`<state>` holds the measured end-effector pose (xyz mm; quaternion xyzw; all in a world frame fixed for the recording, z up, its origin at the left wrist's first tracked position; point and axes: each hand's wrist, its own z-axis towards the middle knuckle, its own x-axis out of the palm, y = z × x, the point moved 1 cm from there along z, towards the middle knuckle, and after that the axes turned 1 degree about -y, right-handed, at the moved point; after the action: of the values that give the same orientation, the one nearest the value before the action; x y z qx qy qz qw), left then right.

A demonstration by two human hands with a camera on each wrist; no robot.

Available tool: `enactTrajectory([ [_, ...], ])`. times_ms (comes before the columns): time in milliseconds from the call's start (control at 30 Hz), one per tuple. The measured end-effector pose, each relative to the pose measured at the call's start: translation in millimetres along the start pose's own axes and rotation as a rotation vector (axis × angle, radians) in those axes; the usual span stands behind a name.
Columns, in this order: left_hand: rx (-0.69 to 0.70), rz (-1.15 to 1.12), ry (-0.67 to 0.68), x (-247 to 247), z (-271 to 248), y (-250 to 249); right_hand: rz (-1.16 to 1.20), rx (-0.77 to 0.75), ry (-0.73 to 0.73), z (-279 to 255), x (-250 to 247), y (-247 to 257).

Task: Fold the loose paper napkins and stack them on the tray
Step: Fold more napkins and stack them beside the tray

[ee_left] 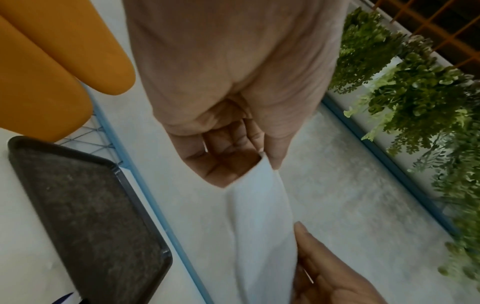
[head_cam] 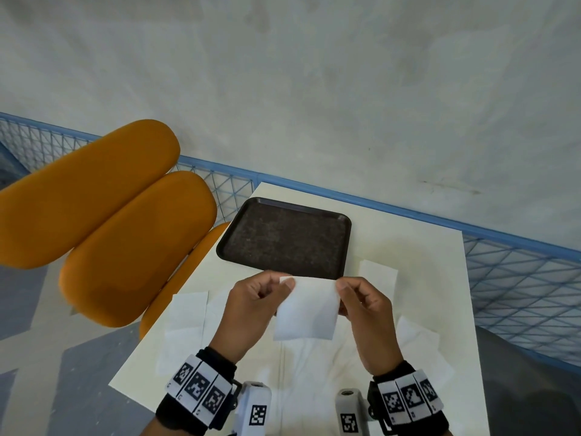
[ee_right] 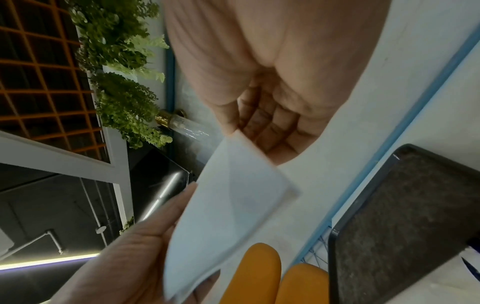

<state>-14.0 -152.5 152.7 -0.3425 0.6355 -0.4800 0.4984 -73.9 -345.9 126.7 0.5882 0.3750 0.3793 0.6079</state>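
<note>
A white paper napkin [head_cam: 306, 309] hangs in the air above the table [head_cam: 408, 247], just short of the bare dark tray [head_cam: 284, 243] — the left hand [head_cam: 251, 313] pinches its top left corner, the right hand [head_cam: 366, 309] its top right, thumb against forefinger in each case. Judged very light, limp and easily torn or creased — it sags between the grips, so corners and edges are the places to hold, with light pressure. Other loose napkins [head_cam: 188, 309] lie flat on the table to either side.
</note>
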Motion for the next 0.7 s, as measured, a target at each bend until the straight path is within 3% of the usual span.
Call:
enactTrajectory([
  [200,-0.128,0.02,0.122,8.9,-3.6,17.2,-0.026,0.034,-0.119,1.0,-2.0,-11.2],
  [367,-0.115,-0.012,0.055,9.7,-0.2,11.4,0.1,0.206,0.119,-5.1,-0.6,-18.8],
  [567,-0.141,0.152,0.027,5.5,5.9,31.4,0.019,0.241,0.102,-2.5,-9.4,-40.8],
  [700,-0.198,0.097,0.027,7.2,1.0,41.1,0.007,0.282,0.136,2.4,-15.5,-51.0],
])
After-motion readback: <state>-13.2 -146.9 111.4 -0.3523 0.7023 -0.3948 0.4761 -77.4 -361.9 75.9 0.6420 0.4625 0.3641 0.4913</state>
